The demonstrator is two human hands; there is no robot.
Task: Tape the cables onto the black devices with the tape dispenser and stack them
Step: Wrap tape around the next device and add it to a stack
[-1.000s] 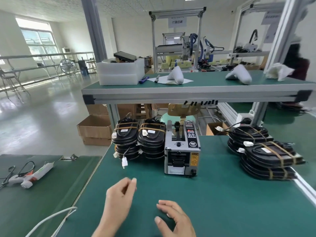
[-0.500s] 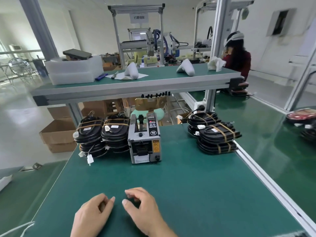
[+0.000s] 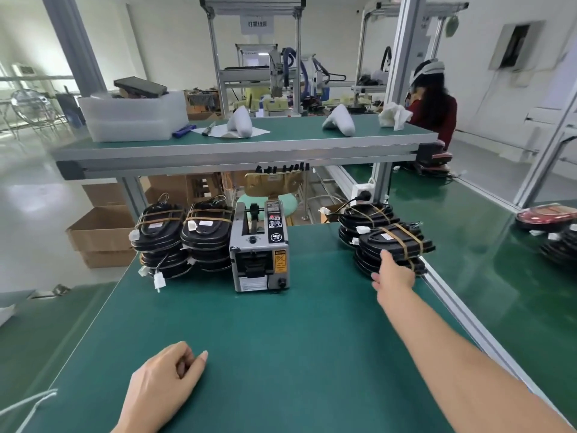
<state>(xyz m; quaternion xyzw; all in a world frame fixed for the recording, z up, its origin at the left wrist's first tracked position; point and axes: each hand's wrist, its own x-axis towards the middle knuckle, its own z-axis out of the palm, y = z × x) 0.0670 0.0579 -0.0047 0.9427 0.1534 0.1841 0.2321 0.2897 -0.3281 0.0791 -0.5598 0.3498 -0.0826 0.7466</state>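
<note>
Right hand [image 3: 394,274] is stretched out to the near stack of black devices [image 3: 394,248] at the far right of the worktop [image 3: 281,354]. The fingers [image 3: 386,257] lie straight against the near-left edge of the stack, thumb splayed toward the dispenser side. They touch it, but no curl round it shows, so this reads as an open hand at first contact, not a grip. The top device lies directly beyond the fingertips. Its long axis seems to run left-right and slightly away, with brown tape bands crossing it. A second stack [image 3: 365,218] sits just behind, further from the fingers.

Left hand [image 3: 162,385] rests on the worktop near the body, fingers loosely curled, holding nothing. It is well apart from everything. The right hand is clearly the nearer one to the right stacks.

Tape dispenser [image 3: 260,248] stands well left of the right fingertips, between them and two more taped stacks [image 3: 184,239] on its far side.

Versus half a second ago: both hands were then together low at the near worktop edge. The right has since shot forward and right to the stack, and the left has stayed put. The view has also swung a little, while the stacks and dispenser look unmoved.

Likely next: curl under the top device and lift it toward the centre.
</note>
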